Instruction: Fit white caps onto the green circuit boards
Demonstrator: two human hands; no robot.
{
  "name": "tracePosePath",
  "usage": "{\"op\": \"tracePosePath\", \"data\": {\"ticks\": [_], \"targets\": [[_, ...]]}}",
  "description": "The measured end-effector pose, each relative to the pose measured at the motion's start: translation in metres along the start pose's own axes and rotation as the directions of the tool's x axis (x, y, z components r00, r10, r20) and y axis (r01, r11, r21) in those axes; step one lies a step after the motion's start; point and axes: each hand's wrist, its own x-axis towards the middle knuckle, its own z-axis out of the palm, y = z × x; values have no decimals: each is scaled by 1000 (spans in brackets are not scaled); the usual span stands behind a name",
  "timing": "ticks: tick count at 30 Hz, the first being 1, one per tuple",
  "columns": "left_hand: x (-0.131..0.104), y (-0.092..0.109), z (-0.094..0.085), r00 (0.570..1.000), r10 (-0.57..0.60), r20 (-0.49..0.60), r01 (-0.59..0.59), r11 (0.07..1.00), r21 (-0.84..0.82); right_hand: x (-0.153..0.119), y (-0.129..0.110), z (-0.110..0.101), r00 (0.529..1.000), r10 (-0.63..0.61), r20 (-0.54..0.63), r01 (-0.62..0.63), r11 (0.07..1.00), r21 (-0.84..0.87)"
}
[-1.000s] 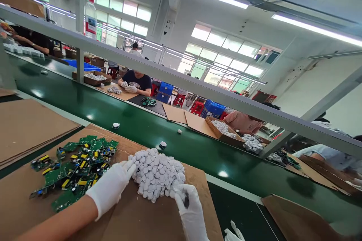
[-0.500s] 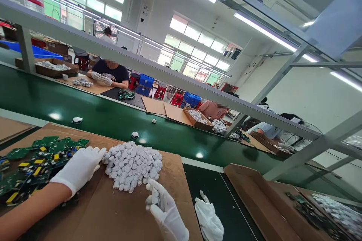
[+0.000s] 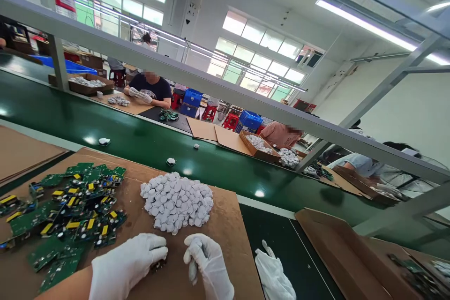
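Both my hands wear white gloves and hover over a brown cardboard sheet (image 3: 232,229). My left hand (image 3: 131,260) is closed on a small circuit board (image 3: 160,265), mostly hidden under its fingers. Facing it, my right hand (image 3: 211,260) curls around small whitish round pieces (image 3: 193,272); how many is hidden by the fingers. Just beyond the hands lies a heap of white round pieces (image 3: 177,201). To the left spreads a pile of green circuit boards (image 3: 80,201) with yellow and dark components.
A green conveyor belt (image 3: 225,164) crosses ahead, carrying a few small white pieces. A crumpled white glove (image 3: 272,272) lies to the right, beside an open cardboard tray (image 3: 337,253). A metal rail (image 3: 218,84) spans above the belt. Co-workers, one a person in dark clothing (image 3: 158,89), sit across.
My left hand has come from beside the boards and white heap towards my right hand, now with a circuit board in it. My right hand still holds white pieces. The view has shifted slightly.
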Motion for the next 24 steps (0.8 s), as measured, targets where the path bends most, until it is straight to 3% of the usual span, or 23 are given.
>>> {"op": "tracePosePath", "data": {"ticks": [3, 7, 11, 15, 24], "targets": [[-10, 1, -13, 977, -210, 41, 210, 978, 0, -1, 3, 1, 997, -64, -32, 65, 998, 17], [-13, 9, -9, 903, -427, 53, 421, 903, 88, -3, 9, 5, 998, -32, -62, 34, 999, 39], [-3, 27, -1, 888, -448, 102, 428, 887, 171, -4, 14, 9, 999, -8, -52, 6, 999, -43], [9, 40, -5, 868, -469, 163, 435, 876, 206, -4, 17, 12, 999, 52, -2, -52, 993, -108], [12, 36, -6, 853, -484, 196, 476, 875, 86, -6, 11, 19, 997, 49, -62, -57, 989, -133]]}}
